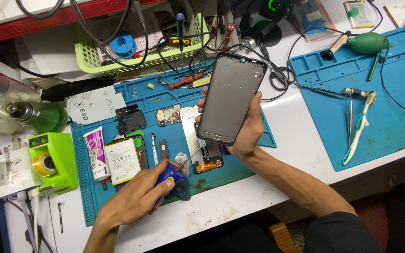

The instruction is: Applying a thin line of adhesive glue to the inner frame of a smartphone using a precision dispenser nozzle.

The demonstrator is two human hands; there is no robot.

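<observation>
- Right hand [247, 129]: fingers closed around the edges of a phone frame [230, 98], held tilted above the blue mat [118, 197].
- Left hand [134, 199]: clenched on a blue-handled tool [170, 174] whose thin tip points at the frame's lower edge.
- Technique: steady the frame and keep the tip shallow along the edge.
- Hidden: the frame's far face; the tip's exact contact point is unclear.

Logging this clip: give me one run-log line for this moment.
right hand: holds phone frame upright | left hand: grips blue-handled tool | surface: blue mat | nearby: phone battery
</observation>
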